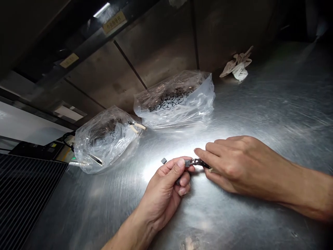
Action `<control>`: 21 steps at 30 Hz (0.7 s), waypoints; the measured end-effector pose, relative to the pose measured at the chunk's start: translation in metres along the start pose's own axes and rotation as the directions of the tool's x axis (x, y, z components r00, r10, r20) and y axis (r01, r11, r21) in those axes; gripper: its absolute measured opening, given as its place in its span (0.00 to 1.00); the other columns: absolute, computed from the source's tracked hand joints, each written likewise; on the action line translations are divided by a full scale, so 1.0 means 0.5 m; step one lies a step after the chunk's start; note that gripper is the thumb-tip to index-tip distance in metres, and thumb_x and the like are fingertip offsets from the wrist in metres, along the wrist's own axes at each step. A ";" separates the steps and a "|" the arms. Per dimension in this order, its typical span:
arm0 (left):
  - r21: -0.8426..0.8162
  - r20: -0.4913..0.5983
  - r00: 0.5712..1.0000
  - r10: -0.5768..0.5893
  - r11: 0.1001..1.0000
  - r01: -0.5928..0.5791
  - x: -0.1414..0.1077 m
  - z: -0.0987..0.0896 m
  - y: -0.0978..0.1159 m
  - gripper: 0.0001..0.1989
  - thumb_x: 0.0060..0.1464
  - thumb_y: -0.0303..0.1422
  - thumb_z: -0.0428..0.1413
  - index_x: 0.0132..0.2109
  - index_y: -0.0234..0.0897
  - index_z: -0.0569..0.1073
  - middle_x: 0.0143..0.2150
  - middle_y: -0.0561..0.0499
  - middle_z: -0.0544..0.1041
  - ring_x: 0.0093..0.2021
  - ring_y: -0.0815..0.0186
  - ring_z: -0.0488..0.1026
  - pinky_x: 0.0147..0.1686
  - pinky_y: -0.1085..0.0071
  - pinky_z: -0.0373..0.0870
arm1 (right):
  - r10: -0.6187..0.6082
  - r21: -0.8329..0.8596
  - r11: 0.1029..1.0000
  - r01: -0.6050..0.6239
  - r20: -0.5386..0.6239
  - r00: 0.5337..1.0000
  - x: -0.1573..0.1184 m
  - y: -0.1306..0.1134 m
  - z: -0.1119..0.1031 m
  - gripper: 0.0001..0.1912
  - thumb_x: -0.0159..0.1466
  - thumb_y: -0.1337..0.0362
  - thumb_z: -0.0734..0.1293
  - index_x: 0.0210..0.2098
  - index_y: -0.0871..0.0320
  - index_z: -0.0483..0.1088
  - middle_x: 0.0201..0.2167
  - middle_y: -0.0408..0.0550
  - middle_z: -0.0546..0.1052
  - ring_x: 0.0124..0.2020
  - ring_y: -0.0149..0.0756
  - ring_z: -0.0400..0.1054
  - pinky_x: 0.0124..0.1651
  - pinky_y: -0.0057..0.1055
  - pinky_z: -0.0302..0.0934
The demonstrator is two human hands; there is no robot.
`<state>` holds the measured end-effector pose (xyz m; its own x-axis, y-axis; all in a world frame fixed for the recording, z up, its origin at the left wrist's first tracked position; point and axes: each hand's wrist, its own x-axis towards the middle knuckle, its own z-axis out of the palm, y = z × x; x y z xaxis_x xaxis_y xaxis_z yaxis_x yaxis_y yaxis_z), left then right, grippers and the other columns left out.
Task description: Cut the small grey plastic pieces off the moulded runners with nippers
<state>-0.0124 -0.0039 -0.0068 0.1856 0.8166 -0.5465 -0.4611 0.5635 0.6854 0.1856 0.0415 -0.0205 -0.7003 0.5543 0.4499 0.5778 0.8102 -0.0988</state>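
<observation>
Between thumb and forefinger, my left hand (166,185) pinches a small grey ribbed piece (187,163). Something dark shows under its curled fingers, too hidden to name. My right hand (234,165) is wrapped round a pair of pliers (199,162), whose dark metal jaws point left and meet the edge of the pinched piece. Whether the jaws touch or grip it, I cannot tell. Another small grey ribbed piece (163,161) lies just beyond my left hand.
A clear plastic bag (179,119) full of grey pieces stands at the back of the metal table (273,132). To its left, a second bag (109,156) bears light-handled pliers (137,127) and a tweezer-like tool (95,159). Crumpled gloves (238,67) lie at back right. A black grille (28,194) borders the left.
</observation>
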 end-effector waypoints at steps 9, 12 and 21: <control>-0.011 0.011 1.000 0.000 1.000 0.000 -0.002 0.001 -0.001 0.09 0.60 0.31 0.59 0.41 0.28 0.79 0.35 0.49 0.70 0.26 0.79 0.58 0.23 0.82 0.57 | 0.001 -0.032 0.999 -0.001 0.003 1.000 0.003 -0.008 0.004 0.02 0.58 0.69 0.65 0.31 0.56 0.70 0.23 0.44 0.69 0.22 0.39 0.63 0.27 0.36 0.44; 0.010 0.007 1.000 0.001 1.000 -0.001 -0.003 -0.001 -0.001 0.09 0.59 0.31 0.60 0.42 0.27 0.79 0.35 0.48 0.71 0.26 0.79 0.58 0.23 0.82 0.57 | 0.005 -0.030 1.000 -0.004 0.011 1.000 0.002 -0.007 0.006 0.02 0.57 0.69 0.66 0.31 0.56 0.70 0.23 0.43 0.70 0.22 0.38 0.64 0.27 0.36 0.44; 0.016 -0.007 1.000 -0.003 1.000 0.004 -0.003 -0.001 -0.002 0.10 0.57 0.33 0.62 0.41 0.28 0.79 0.36 0.48 0.71 0.25 0.78 0.58 0.23 0.81 0.57 | 0.027 0.012 1.000 -0.027 0.010 1.000 0.001 -0.011 0.006 0.02 0.58 0.68 0.66 0.30 0.56 0.68 0.23 0.42 0.70 0.22 0.36 0.63 0.27 0.35 0.42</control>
<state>-0.0128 -0.0057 -0.0067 0.1813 0.8138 -0.5521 -0.4464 0.5684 0.6911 0.1811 0.0379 -0.0223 -0.6885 0.5781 0.4379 0.5916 0.7969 -0.1218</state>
